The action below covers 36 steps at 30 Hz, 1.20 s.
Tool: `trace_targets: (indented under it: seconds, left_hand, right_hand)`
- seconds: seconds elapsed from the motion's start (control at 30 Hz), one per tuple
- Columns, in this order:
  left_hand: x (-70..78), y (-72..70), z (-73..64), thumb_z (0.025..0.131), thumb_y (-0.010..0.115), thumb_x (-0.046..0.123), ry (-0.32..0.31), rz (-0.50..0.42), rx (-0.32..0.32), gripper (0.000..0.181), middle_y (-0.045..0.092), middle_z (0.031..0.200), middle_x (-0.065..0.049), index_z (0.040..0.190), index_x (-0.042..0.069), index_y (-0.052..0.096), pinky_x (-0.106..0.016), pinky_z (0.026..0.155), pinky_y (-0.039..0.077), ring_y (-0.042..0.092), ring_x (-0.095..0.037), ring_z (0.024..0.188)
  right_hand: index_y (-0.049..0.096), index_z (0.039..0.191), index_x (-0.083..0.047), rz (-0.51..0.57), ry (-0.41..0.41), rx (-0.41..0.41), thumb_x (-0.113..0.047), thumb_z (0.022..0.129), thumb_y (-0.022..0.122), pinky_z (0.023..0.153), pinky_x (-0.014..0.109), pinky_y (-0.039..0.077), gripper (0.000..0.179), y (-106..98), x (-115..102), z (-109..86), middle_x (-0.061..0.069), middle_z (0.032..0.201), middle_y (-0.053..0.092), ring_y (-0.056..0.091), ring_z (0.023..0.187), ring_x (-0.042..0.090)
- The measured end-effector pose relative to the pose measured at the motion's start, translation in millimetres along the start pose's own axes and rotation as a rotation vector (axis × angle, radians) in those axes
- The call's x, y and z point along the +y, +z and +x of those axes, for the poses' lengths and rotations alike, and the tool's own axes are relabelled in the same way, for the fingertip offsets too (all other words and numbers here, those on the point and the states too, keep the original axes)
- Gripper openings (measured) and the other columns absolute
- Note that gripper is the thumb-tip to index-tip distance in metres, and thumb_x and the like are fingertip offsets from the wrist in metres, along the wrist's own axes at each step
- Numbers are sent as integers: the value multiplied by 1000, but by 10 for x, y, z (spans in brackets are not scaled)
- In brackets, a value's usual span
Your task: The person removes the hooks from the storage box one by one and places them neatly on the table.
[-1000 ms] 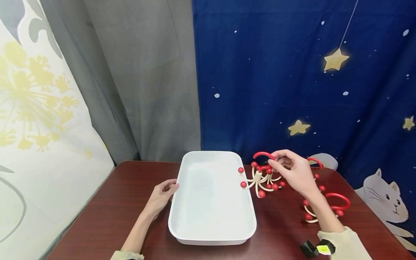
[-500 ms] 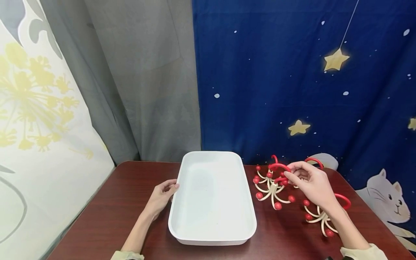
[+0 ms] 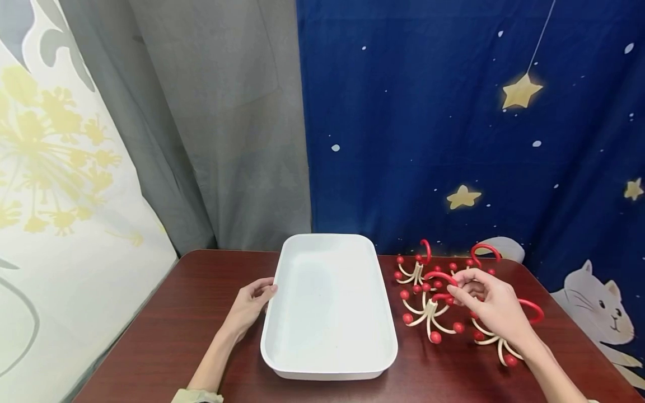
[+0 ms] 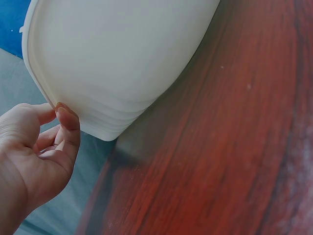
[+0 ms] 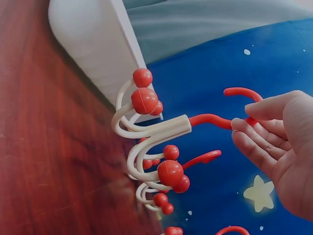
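Note:
My left hand (image 3: 250,307) pinches the left rim of a white rectangular tray (image 3: 327,374); in the left wrist view, thumb and fingertips meet at the rim of the tray (image 4: 122,63). On the tray's right side, my right hand (image 3: 496,307) pinches the curved red handle of a claw-shaped scalp massager (image 3: 431,309). Its cream prongs end in red balls and spread downward, low over the table. The right wrist view shows the handle of this massager (image 5: 166,128) between thumb and fingers, its hooked end passing above them.
More scalp massagers of the same kind stand around the right hand: one behind the held massager (image 3: 418,271), one at the back right (image 3: 485,246), and one nearer the front (image 3: 500,337), partly hidden by the forearm. Curtains hang behind the dark red table (image 3: 201,313).
My right hand has moved right and toward the table's front, lowering the scalp massager it holds away from the tray's rim. The left hand and tray have stayed in place.

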<state>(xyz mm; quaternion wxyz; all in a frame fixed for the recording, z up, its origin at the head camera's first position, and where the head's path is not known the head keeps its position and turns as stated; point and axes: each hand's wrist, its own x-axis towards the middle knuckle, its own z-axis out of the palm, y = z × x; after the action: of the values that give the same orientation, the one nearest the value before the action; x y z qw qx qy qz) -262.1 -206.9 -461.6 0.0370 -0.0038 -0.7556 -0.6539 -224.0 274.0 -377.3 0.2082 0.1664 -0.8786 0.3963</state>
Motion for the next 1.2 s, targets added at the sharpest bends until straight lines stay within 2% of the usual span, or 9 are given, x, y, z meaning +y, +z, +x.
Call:
trace_targets:
  seconds: [0.17,0.43,0.7,0.87,1.2]
  left_hand:
    - [14,8,0,100,65,17,-4,-4,-1,40,67,103,-13,133,-6,58,-26,65,50,60,-15,77]
    - [10,-7,-7,100,65,17,-5,1,2,41,67,105,-14,134,-6,57,-27,65,51,60,-15,78]
    - [-4,2,10,100,65,17,-5,-9,4,41,67,104,-12,134,-5,58,-26,65,51,61,-15,78]
    - [-11,1,17,101,65,17,-5,-13,1,41,68,104,-12,134,-6,58,-26,65,51,61,-14,78]
    - [-9,8,22,100,65,17,-5,-1,2,39,67,103,-13,133,-5,59,-26,66,51,61,-15,78]
  right_hand:
    - [65,100,-6,31,12,-23,-9,89,78,53,21,47,17,51,45,-66,-2,73,69,68,63,9]
    - [65,100,-4,86,16,-61,-5,88,77,57,20,51,17,136,100,-124,2,74,69,68,63,11]
    - [64,101,-2,90,52,-90,-6,89,77,58,21,51,18,175,131,-158,-2,72,68,67,63,11]
    - [64,103,-3,92,64,-100,-7,89,77,58,22,51,19,164,152,-171,2,76,69,68,66,12]
    - [65,102,-6,69,11,-102,-6,88,78,62,21,51,19,142,178,-181,-3,82,67,66,72,8]
